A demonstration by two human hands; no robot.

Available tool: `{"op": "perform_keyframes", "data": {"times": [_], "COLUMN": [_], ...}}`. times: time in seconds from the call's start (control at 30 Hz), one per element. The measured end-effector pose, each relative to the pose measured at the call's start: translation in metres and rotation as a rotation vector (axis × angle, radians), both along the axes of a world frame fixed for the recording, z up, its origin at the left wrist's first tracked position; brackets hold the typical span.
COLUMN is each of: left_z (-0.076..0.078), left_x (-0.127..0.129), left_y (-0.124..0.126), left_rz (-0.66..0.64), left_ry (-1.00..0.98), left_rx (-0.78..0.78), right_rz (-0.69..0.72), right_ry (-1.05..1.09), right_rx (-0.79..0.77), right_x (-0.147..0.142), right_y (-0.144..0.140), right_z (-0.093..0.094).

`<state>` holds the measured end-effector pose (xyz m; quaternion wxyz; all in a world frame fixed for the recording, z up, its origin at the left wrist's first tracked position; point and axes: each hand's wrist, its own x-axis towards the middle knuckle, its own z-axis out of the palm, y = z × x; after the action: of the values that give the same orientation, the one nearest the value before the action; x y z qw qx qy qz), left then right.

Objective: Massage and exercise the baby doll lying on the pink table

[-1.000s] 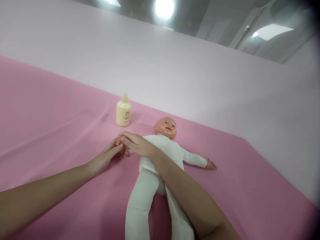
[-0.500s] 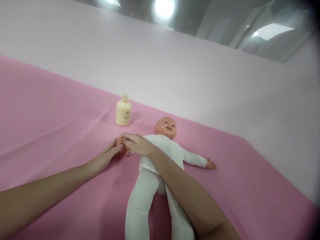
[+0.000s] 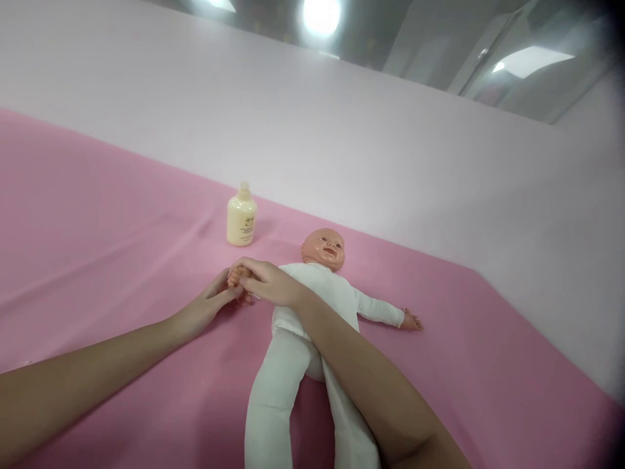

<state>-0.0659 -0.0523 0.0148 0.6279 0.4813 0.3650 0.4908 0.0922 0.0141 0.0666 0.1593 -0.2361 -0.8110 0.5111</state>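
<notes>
Hidden almost wholly under the two hands: the small hand of the doll (image 3: 317, 296), with only a few pale fingertips peeping out between them, and most of that sleeve covered by the right wrist. Cut off at the bottom edge of the view: both white legs of the doll, feet out of sight, and one leg crossed by the right forearm lying over the hip. Hard to read: the print on the lotion bottle (image 3: 241, 220), too small and soft to make out. Lying face up on the pink cloth (image 3: 97, 215), roughly midway along it and nearer its far edge, where the cloth meets the pale wall (image 3: 342, 137). Long axis running from the near edge toward the far edge, head pointing away toward the wall and tilted slightly right, legs trailing back toward the near edge. Free arm stretched out flat toward the right edge of the cloth, its little hand open on the fabric. Right hand (image 3: 268, 281) curled over the doll's hidden hand from above, fingers bent and closed around it. Left hand (image 3: 208, 305) coming in from the left side, fingers held together and slightly cupped, tips touching the same small hand from below and meeting the right hand there. Standing upright beyond the hands, near the far edge and just left of the doll's head, apart from both: the cream bottle, cap on.
</notes>
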Motion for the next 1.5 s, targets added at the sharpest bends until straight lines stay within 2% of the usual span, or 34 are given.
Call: {"op": "perform_keyframes", "data": {"times": [0.17, 0.3, 0.73, 1.0, 1.23, 1.5], "left_z": [-0.0053, -0.0036, -0.0096, -0.0101, -0.0016, -0.0019], "left_x": [-0.0016, -0.001, -0.0036, -0.0035, 0.001, 0.0008], "left_y": [0.0023, 0.0014, 0.0033, 0.0036, 0.0001, 0.0006], "left_rz": [-0.021, -0.027, -0.031, -0.028, -0.012, -0.005], "left_ry": [-0.035, -0.055, -0.059, -0.012, -0.052, -0.022], "left_rx": [0.002, -0.01, -0.017, 0.008, -0.031, -0.018], "right_rz": [0.007, 0.018, 0.024, 0.014, -0.009, -0.02], "right_ry": [0.031, 0.033, 0.072, 0.038, -0.009, -0.013], "right_rx": [-0.022, -0.041, -0.097, -0.022, 0.059, 0.06], "right_x": [-0.0009, -0.0013, -0.0012, -0.001, -0.0015, -0.0016], "right_y": [0.0009, 0.0015, -0.0022, -0.001, -0.0021, -0.0018], "right_z": [-0.0027, -0.0038, 0.0005, -0.0011, 0.0014, 0.0012]}}
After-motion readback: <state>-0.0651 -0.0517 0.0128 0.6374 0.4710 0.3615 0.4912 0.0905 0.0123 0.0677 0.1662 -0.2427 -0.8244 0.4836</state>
